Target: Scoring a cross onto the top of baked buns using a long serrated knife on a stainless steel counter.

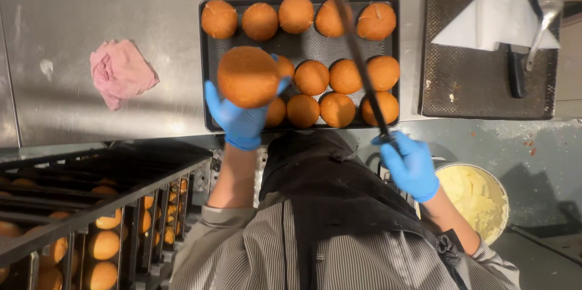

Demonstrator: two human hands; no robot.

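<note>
While seen from above, looking down past a striped shirt and dark apron: left hand in a blue glove (pixel 239 117), fingers curled up around a round golden-brown bun (pixel 247 76), lifted clear of the dark perforated baking tray (pixel 209 53) and held over its nine o'clock side. Right hand in a blue glove (pixel 409 165), clenched on the handle of a long dark-bladed knife (pixel 357 53), at about four o'clock from the bun. Long axis of the blade running from five o'clock at the hand up to eleven o'clock, slanting across the tray's right half, above the remaining buns (pixel 345 76). Bun lying to the knife's nine o'clock, blade well apart from it; left hand touching the bun, right hand farther off. Crumpled pink cloth (pixel 121 73) on the steel counter (pixel 91 5) at nine o'clock. Metal bowl of pale yellow cream (pixel 476 196) just beside the right hand at four o'clock. Second dark tray (pixel 467 84) at two o'clock, bearing white paper (pixel 494 17) and a metal spoon (pixel 545 14). Rack of more buns (pixel 103 244) at seven o'clock.
</note>
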